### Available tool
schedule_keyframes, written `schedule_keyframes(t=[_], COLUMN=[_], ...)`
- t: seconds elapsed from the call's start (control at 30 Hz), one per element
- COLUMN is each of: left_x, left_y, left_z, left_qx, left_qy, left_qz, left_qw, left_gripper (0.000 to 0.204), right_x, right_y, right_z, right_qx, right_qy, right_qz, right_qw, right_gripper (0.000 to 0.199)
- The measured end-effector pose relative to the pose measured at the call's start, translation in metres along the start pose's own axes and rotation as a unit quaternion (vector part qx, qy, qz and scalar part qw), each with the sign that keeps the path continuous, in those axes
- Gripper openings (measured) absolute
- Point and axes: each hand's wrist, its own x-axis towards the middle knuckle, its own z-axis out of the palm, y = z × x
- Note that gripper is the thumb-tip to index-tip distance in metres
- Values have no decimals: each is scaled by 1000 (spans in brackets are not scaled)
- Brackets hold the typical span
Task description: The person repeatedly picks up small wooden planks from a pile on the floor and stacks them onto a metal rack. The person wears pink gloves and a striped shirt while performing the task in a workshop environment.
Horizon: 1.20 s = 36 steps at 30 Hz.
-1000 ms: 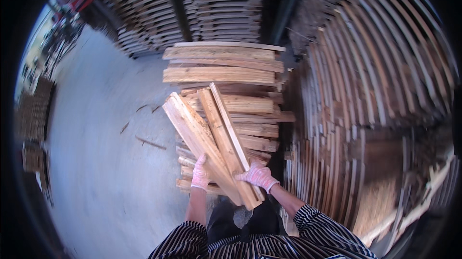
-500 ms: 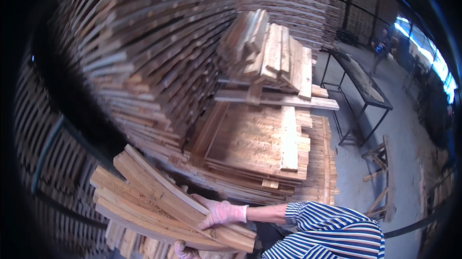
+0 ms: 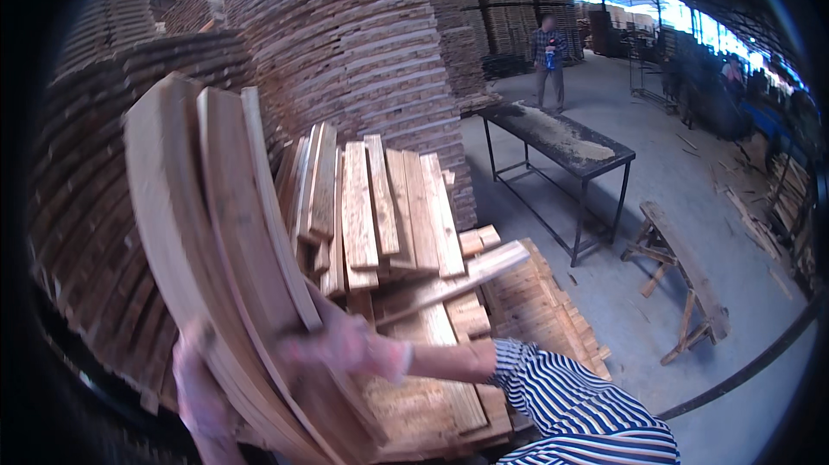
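Observation:
A bundle of several long wooden boards (image 3: 237,180) stands steeply tilted on the left, its far ends raised. My left hand (image 3: 200,379), in a pinkish glove, grips the bundle's outer left side low down. From the right, my right hand (image 3: 345,346), gloved alike and slightly blurred, wraps across the boards and presses against them. A striped sleeve covers my right upper arm. Just beyond the bundle lies a heap of shorter planks (image 3: 401,202) on a stack of wood. One loose plank (image 3: 458,284) lies slantwise below that heap.
Tall stacks of boards (image 3: 363,42) rise behind and to the left. A black metal table (image 3: 553,132) with sawdust on top stands on the grey floor at right. Nearer is a wooden trestle (image 3: 686,253). A person (image 3: 548,59) stands beyond the table.
The boards have swung from lying low at the left to a steep tilt, held between both hands. My view has lifted, bringing more of the hall and the person into sight.

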Motion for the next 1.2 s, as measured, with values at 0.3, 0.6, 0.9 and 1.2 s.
schedule_keyframes(t=[0.3,0.6,0.9,1.2], left_x=[368,184,-140,-359], left_y=[-97,-144,-157,-42], left_z=[-110,-32,-43,25], left_qx=[551,418,339,891], left_qy=[60,21,-163,-338], left_qz=[98,265,13,-265], left_qw=[826,869,926,147], left_gripper=[69,45,58,49], right_x=[315,315,208,-81], right_y=[53,108,106,102], right_z=[-88,-109,-33,262], right_qx=[-361,-537,-638,-389], right_qy=[105,15,62,-463], right_qz=[138,118,-214,-381], right_qw=[916,835,737,699], right_gripper=[108,83,58,62])
